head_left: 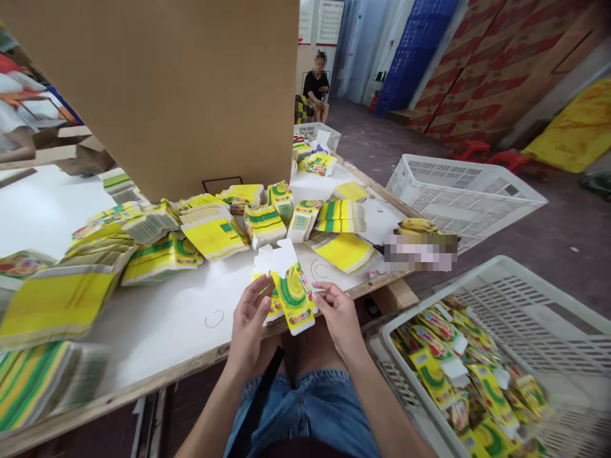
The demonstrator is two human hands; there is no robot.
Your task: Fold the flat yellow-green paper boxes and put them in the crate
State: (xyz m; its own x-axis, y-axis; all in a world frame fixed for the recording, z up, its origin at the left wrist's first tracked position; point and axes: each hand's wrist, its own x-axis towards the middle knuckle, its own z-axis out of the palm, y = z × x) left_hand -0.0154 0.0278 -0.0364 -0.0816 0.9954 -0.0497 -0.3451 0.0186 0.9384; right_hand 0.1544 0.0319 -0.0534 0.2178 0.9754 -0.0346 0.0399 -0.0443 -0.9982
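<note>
A yellow printed carton (294, 294) with a green round picture stands out from the table edge in front of me, tilted, its white lower flap towards me. My right hand (340, 313) pinches its right edge between thumb and forefinger. On the other side, my left hand (249, 318) is held with fingers apart, close to the carton's left side; whether a fingertip touches it is hard to see. Beneath and behind the carton lie more flat cartons with white flaps (277, 256).
Bundles of flat yellow cartons (214, 232) line the table (181, 312). A large cardboard box (191, 95) rises behind. Right of me, a white crate (501, 267) holds many cartons; another white crate (468, 191) stands beyond. Bananas (417, 226) lie at the table's right edge. A person (316, 86) sits far back.
</note>
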